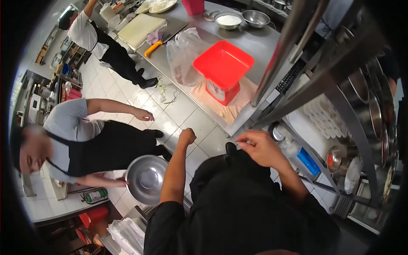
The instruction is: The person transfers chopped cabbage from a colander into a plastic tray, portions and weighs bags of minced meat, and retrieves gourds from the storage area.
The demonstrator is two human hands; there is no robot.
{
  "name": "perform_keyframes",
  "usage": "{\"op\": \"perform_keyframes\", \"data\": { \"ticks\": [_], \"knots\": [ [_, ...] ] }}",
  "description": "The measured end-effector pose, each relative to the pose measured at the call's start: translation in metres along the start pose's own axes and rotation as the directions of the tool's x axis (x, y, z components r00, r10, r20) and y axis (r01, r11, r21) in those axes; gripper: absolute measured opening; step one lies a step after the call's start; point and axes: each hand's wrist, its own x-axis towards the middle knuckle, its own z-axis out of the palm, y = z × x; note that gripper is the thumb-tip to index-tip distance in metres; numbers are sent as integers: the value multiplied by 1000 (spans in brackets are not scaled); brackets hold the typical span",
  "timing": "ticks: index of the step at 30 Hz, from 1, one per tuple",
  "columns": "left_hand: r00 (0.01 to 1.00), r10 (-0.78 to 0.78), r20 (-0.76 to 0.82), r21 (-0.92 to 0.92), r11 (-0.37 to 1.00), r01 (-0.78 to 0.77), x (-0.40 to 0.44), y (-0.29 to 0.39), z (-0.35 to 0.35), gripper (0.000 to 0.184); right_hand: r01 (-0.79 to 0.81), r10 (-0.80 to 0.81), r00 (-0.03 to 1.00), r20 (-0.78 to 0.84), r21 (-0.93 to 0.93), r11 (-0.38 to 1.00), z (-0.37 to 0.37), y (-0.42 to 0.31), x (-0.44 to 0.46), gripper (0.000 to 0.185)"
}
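My left hand (187,137) is held out in front of me above the tiled floor, its fingers curled closed, with nothing visible in it. Fingers loosely bent and apart, my right hand (258,147) holds nothing and hovers near the table corner. Beyond both hands a red kitchen scale (221,95) with a wide red pan (224,63) stands on a peach cloth (246,95). Beside it lies a clear plastic bag (182,53). To my left, a co-worker's hand grips the rim of a steel mixing bowl (148,180).
The co-worker in a black apron (114,144) stands close on my left; another person (112,51) works farther back. The steel table (199,91) also bears an orange-handled knife (153,49), a cutting board (141,30) and a bowl of white powder (228,20). Metal shelving (344,114) rises on my right.
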Motion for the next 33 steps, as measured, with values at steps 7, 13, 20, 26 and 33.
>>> {"op": "perform_keyframes", "data": {
  "ticks": [7,13,20,26,33],
  "knots": [
    [996,0,89,43,999,-4,80,-63,-9,24,209,-206,958,202,4,978,42,-39,88,13],
    [959,-104,265,-5,994,109,145,-114,1,32,7,-5,999,45,-45,999,82,-60,148,13],
    [931,-199,304,-30,975,219,181,-98,-71,29,-199,200,963,-180,23,980,87,-92,183,13],
    [959,-187,213,-88,974,210,206,-116,-67,26,-163,171,973,-156,60,985,96,-69,208,13],
    [918,-389,81,-264,879,396,145,-177,-114,26,-166,169,985,16,305,938,125,-71,249,16]
  ]
}}
